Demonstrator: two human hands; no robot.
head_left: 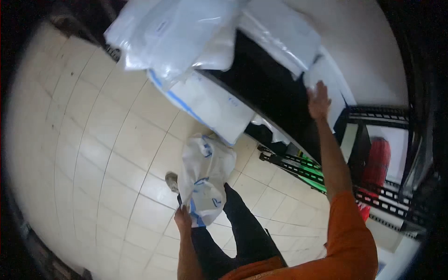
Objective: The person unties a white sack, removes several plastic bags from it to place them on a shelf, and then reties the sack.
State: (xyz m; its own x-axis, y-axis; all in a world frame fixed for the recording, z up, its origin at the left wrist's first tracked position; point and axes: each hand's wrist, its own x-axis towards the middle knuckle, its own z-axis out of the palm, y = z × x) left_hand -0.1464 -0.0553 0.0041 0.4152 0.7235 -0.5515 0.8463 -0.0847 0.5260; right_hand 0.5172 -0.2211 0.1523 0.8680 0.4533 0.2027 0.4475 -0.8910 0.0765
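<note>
My left hand (183, 217) is closed on the edge of a white plastic sack (212, 175) with blue printing, which hangs in front of my legs. My right hand (319, 100) reaches over the black shelf (275, 88), fingers stretched out and somewhat apart. It is at a white sheet or bag (322, 74) along the shelf's wall side; whether it touches is hard to tell. Plastic-wrapped white packages (172, 37) are piled on the shelf's far end. Another white sack with a blue stripe (212, 105) drapes over its front edge.
Black perforated metal uprights (387, 198) stand at the right, beside a red wrapped bundle (377, 161). Something bright green (310, 175) sits on a lower level. Pale floor tiles (116, 140) spread out on the left. My shoe (171, 181) shows beside the sack.
</note>
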